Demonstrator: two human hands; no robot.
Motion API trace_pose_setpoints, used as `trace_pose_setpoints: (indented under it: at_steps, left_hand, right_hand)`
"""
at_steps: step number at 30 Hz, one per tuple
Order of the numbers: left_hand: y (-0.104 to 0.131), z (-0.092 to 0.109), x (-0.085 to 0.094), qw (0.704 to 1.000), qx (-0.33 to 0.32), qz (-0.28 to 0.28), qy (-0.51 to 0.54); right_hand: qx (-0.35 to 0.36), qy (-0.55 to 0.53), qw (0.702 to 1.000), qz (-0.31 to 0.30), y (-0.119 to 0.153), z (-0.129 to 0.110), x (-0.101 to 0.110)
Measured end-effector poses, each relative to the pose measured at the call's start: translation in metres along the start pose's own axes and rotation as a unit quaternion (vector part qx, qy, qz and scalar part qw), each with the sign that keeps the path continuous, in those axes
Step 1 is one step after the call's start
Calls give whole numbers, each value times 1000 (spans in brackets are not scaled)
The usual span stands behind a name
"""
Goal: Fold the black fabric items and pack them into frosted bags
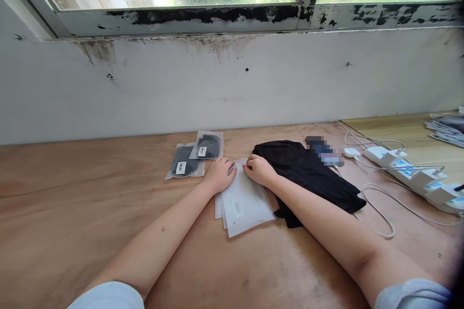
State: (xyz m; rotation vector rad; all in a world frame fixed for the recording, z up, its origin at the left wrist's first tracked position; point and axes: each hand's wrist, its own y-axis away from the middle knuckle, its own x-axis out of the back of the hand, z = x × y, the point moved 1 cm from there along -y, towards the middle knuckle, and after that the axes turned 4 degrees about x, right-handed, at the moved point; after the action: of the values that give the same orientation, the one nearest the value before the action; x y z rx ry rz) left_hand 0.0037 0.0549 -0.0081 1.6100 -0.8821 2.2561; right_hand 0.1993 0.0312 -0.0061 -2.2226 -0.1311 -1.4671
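A small stack of frosted white plastic bags (246,205) lies on the wooden table in front of me, the lower ones peeking out at the left. At the far left corner of the top bag, my left hand (219,175) has its fingers closed on the edge. My right hand (260,171) pinches the same bag's far right edge with curled fingers; the fingertips are partly hidden. Beside my right forearm a black folded cloth (308,169) is spread out. Two filled bags with dark contents and white barcode labels, a front bag (189,160) and a back bag (210,144), overlap beyond my left hand.
A white power strip (406,166) with plugged-in chargers and looping white cables (380,193) occupies the right side. A blurred-out phone-like object (324,150) lies past the cloth. Grey folded items (447,128) sit far right. A wall (181,87) with a window bounds the table's back.
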Motion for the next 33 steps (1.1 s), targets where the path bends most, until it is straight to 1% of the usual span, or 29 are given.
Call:
trace_pose_setpoints:
  at_steps: [3, 6, 9, 13, 15, 20, 23, 29, 33]
  left_hand:
    - [-2, -5, -2, 999, 9, 15, 41]
    - [-2, -6, -2, 998, 2, 13, 61]
    - [-2, -6, -1, 998, -4, 18, 58]
    - [-2, -3, 0, 999, 0, 20, 38]
    - [-2, -3, 1, 999, 6, 19, 34]
    - [-3, -2, 2, 999, 6, 14, 34]
    - [-2, -4, 1, 999, 5, 17, 37]
    - [-2, -4, 1, 999, -16, 12, 46]
    - [-2, -3, 3, 999, -8, 12, 46]
  right_hand:
    - [-21, -8, 1000, 16, -2, 3, -1]
    - [-43, 2, 999, 17, -2, 2, 0]
    - [-67, 30, 997, -7, 0, -3, 3]
    - [-61, 39, 996, -44, 1, -6, 8]
    - [-64, 32, 995, -62, 0, -4, 8]
    - [-98, 16, 990, -102, -7, 5, 8]
    - [-98, 8, 990, -104, -10, 9, 9]
    - [-91, -32, 992, -86, -12, 14, 9]
    - [-100, -55, 991, -70, -11, 14, 11]
